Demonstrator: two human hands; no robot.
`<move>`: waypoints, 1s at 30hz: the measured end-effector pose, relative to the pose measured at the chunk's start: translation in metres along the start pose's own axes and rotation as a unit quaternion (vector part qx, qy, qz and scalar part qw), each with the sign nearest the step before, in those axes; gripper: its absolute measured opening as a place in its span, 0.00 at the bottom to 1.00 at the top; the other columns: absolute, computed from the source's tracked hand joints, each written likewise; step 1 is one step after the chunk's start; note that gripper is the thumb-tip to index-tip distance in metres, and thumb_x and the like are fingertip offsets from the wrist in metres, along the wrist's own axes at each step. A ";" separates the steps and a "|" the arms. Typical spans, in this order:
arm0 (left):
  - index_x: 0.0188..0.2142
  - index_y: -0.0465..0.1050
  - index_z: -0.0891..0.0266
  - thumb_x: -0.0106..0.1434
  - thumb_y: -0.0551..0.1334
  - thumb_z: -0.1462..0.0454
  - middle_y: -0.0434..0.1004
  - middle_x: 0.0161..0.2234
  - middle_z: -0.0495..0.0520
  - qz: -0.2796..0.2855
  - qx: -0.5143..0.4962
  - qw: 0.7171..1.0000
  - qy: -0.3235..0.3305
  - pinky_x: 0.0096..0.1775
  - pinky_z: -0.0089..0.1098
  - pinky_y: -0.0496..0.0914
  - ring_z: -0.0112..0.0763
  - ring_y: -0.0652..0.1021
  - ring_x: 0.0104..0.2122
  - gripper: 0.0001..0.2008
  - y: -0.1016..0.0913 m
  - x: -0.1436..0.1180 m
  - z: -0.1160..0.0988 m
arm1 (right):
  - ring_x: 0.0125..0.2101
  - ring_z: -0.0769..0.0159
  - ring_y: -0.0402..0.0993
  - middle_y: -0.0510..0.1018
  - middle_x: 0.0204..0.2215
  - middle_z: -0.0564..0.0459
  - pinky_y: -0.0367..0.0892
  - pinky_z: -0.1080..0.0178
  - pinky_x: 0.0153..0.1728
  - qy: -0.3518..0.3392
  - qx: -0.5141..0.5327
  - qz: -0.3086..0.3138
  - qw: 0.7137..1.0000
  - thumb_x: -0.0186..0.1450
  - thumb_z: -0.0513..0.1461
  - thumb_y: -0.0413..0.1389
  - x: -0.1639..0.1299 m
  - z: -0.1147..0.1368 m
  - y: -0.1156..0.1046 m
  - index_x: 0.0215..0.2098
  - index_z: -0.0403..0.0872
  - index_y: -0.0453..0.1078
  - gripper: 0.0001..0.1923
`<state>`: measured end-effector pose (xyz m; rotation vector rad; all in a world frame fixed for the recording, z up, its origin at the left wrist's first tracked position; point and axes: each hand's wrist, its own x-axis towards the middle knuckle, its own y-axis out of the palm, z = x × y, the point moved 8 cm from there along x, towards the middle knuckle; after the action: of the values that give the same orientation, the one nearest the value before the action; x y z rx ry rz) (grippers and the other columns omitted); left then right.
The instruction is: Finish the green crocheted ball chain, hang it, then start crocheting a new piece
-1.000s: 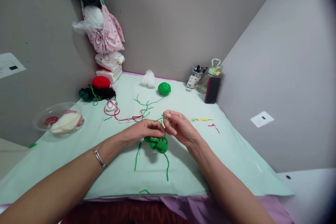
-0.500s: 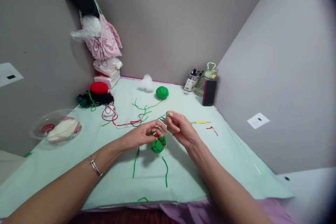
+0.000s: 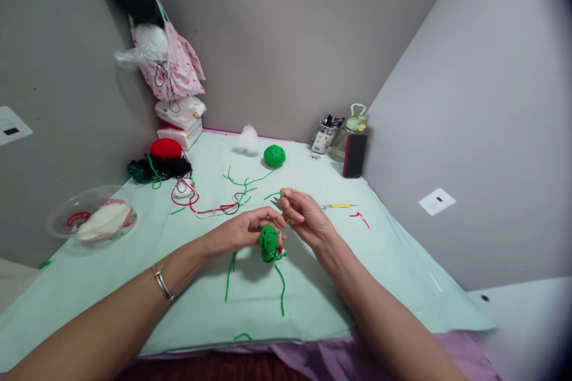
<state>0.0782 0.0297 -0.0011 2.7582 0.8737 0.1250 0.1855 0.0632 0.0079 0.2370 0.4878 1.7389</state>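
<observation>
Over the middle of a bench [image 3: 134,309] covered in pale green cloth, the left hand [image 3: 243,229] pinches a small green crocheted piece [image 3: 270,243] with its fingers closed on the top; a fleck of red shows at the piece's lower edge. The right hand [image 3: 306,217], just beside it, grips a thin green yarn strand [image 3: 273,195] between closed fingers; a small metal tool seems tucked there, too small to make out. A green yarn ball [image 3: 274,156] sits near the bench's far edge.
</observation>
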 end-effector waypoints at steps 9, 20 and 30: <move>0.40 0.73 0.61 0.65 0.68 0.58 0.83 0.36 0.56 -0.026 0.024 0.998 0.043 0.43 0.37 0.72 0.36 0.81 0.38 0.10 -0.005 0.004 0.002 | 0.12 0.79 0.42 0.58 0.10 0.67 0.48 0.69 0.17 -0.007 -0.012 -0.008 1.000 0.60 0.43 0.64 -0.001 0.004 -0.001 0.25 0.46 0.67 0.13; 0.37 0.75 0.62 0.61 0.70 0.52 0.79 0.37 0.55 -0.036 0.044 0.998 0.035 0.40 0.35 0.69 0.34 0.77 0.36 0.16 -0.005 0.003 -0.004 | 0.13 0.78 0.39 0.53 0.09 0.67 0.47 0.69 0.17 -0.021 -0.026 -0.017 0.999 0.61 0.44 0.63 0.003 0.008 -0.010 0.22 0.47 0.66 0.16; 0.44 0.70 0.60 0.61 0.70 0.51 0.78 0.43 0.57 -0.050 0.025 0.998 0.006 0.44 0.37 0.67 0.37 0.77 0.41 0.20 -0.003 -0.003 -0.006 | 0.14 0.78 0.42 0.58 0.12 0.66 0.46 0.70 0.17 -0.036 -0.016 -0.022 0.999 0.61 0.45 0.64 -0.003 0.014 -0.007 0.25 0.47 0.67 0.15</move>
<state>0.0734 0.0318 0.0041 2.7564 1.0301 0.1039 0.1982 0.0641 0.0179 0.2631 0.4093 1.6888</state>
